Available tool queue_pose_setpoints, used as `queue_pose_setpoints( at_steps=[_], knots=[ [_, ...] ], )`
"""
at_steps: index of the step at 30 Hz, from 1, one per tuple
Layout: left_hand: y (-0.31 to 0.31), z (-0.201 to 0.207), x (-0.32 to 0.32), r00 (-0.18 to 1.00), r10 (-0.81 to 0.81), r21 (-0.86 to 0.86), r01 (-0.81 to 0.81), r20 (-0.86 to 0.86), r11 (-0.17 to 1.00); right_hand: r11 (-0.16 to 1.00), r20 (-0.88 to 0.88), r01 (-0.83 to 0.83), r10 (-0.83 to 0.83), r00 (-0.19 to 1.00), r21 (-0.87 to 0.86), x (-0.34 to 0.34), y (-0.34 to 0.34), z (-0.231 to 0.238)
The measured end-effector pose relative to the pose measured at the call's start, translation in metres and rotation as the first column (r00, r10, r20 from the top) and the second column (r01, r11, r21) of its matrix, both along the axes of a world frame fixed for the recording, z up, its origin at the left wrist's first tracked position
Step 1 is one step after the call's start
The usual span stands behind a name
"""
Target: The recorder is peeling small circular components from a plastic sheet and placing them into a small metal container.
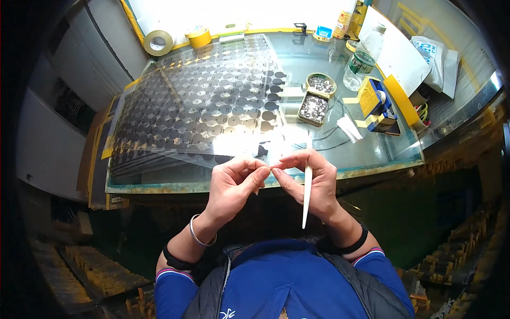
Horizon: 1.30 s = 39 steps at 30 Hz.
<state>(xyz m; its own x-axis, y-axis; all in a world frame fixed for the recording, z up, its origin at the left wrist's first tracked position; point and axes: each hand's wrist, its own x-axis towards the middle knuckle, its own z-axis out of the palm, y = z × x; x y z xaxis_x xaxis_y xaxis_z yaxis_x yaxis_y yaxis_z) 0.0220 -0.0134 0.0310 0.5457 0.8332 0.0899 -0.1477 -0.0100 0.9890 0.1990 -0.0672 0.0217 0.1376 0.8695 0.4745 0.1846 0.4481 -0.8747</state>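
Observation:
My left hand point(237, 186) and my right hand point(314, 183) meet fingertip to fingertip just above the near edge of the glass table. Thumb and forefinger of the left are pinched together; anything between them is too small to make out. A slim white tapered stick point(306, 199) is tucked in my right hand, its narrow end hanging down toward me. The right thumb and forefinger also come together near the left fingertips. Left of and beyond the hands lies a stack of clear film sheets point(196, 101) printed with rows of dark round shapes.
Two small tins of dark and silvery bits, one round point(330, 80) and one rectangular point(303, 112), stand beyond my right hand. Farther right are a blue tape dispenser point(378, 123), folded white paper point(349, 129) and a clear bottle point(366, 58). Tape rolls point(158, 43) line the far edge.

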Motion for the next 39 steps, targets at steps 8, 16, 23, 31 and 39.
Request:
queue_pose_setpoints(
  at_steps=[8, 16, 23, 31, 39],
  knots=[
    [-0.013, 0.01, 0.011, 0.916, 0.397, 0.78, -0.205, -0.06, 0.591, 0.99, -0.118, 0.135, -0.13, 0.984, 0.035, -0.007, 0.0, -0.006],
    [-0.013, 0.014, 0.012, 0.93, 0.344, 0.712, -0.156, -0.127, 0.685, 0.953, 0.094, 0.191, -0.218, 0.971, 0.237, -0.006, 0.0, -0.001],
    [-0.012, 0.015, 0.011, 0.959, 0.239, 0.498, -0.134, -0.154, 0.857, 0.926, 0.153, 0.226, -0.281, 0.948, 0.302, -0.006, 0.001, -0.004],
    [-0.01, 0.016, 0.007, 0.963, 0.19, 0.386, -0.105, -0.19, 0.916, 0.915, 0.174, 0.212, -0.284, 0.943, 0.345, -0.008, 0.001, 0.0],
    [-0.01, 0.011, 0.008, 0.975, 0.158, 0.262, -0.113, -0.158, 0.959, 0.896, 0.212, 0.227, -0.324, 0.922, 0.382, -0.008, 0.0, 0.0]
  ],
)
